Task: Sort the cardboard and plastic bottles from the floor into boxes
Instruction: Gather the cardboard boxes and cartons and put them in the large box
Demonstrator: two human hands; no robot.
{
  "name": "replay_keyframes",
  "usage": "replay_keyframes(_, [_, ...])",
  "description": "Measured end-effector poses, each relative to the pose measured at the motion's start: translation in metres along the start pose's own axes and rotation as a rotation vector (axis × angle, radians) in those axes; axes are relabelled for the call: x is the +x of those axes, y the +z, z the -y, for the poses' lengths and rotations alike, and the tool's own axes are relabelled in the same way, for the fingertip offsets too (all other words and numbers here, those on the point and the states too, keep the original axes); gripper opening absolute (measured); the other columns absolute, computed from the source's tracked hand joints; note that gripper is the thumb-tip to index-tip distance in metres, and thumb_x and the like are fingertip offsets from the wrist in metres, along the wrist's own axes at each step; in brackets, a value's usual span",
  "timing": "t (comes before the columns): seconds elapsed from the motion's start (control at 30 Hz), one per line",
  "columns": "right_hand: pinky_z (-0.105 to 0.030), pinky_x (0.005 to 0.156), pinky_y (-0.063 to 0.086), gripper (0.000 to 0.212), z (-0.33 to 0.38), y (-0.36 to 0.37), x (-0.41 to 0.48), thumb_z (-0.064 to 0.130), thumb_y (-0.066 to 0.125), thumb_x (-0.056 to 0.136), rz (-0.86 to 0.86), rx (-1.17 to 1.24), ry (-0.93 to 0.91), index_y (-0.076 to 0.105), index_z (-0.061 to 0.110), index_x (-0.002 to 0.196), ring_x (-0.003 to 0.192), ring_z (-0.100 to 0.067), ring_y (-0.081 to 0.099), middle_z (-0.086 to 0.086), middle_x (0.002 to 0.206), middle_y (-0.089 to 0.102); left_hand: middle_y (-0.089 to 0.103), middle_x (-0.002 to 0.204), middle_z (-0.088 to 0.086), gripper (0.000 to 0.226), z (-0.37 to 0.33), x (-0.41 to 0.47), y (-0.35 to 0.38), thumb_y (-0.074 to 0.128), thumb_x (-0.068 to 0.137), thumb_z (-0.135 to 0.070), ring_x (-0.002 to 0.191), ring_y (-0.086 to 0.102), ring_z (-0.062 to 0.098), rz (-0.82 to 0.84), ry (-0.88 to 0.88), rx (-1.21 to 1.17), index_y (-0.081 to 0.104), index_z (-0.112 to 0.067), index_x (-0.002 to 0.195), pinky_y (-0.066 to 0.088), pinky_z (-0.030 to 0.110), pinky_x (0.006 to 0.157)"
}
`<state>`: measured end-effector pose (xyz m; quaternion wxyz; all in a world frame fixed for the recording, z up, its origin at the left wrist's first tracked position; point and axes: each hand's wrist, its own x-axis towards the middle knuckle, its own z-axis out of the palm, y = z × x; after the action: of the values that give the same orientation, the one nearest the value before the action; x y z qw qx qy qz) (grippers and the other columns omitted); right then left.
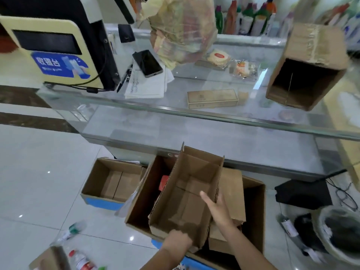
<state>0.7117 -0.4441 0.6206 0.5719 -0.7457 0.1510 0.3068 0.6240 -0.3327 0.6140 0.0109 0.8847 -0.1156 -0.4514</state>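
Observation:
I hold a small open cardboard box (187, 191) tilted over a large brown box (253, 207) on the floor. My left hand (178, 241) grips the small box's near edge. My right hand (216, 208) holds its right wall, thumb inside. A red item (163, 182) shows in the large box behind the held one, and flattened cardboard (231, 193) stands to its right. A second open box (112, 182) with a blue base sits on the floor to the left. Plastic bottles (73, 229) (82, 261) lie on the tiles at lower left.
A glass counter (194, 114) runs across in front, carrying a payment terminal (50, 53), a phone (147, 63), papers, a plastic bag and an open carton (305, 71) on its side. A waste bin (339, 230) and black device (303, 193) stand at right.

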Motion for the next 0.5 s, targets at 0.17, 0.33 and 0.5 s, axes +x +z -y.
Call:
replay_keyframes(0.17, [-0.037,0.116,0.029,0.097,-0.037,0.022,0.023,0.027,0.065,0.089,0.184,-0.241,0.200,-0.009,0.020,0.152,0.140,-0.024,0.033,-0.004,0.155,0.029,0.051,0.137,0.017,0.041,0.024,0.027,0.041,0.036,0.097,-0.003,0.130,0.043,0.035,-0.010,-0.128,0.011,0.050,-0.006,0.135,0.023,0.050,0.109])
replay_keyframes(0.33, [-0.038,0.116,0.023,0.098,-0.044,0.048,0.035,0.039,0.058,0.091,0.091,-0.217,0.226,-0.016,0.015,0.151,0.144,-0.028,0.024,-0.007,0.158,0.018,0.002,0.162,0.007,0.069,0.050,0.040,0.066,0.043,0.099,-0.022,0.149,0.005,0.029,0.012,-0.123,-0.013,0.003,-0.023,0.155,0.007,0.050,0.119])
replay_keyframes(0.5, [-0.039,0.118,0.015,0.098,-0.015,0.053,0.024,0.058,0.048,0.088,-0.300,-0.836,-0.252,-0.007,0.008,0.152,0.148,-0.026,0.006,-0.011,0.161,-0.002,-0.020,0.159,0.005,0.075,0.060,0.026,0.057,0.040,0.101,-0.025,0.148,-0.012,0.024,-0.208,-0.216,-0.111,-0.014,-0.020,0.152,0.003,0.042,0.120])
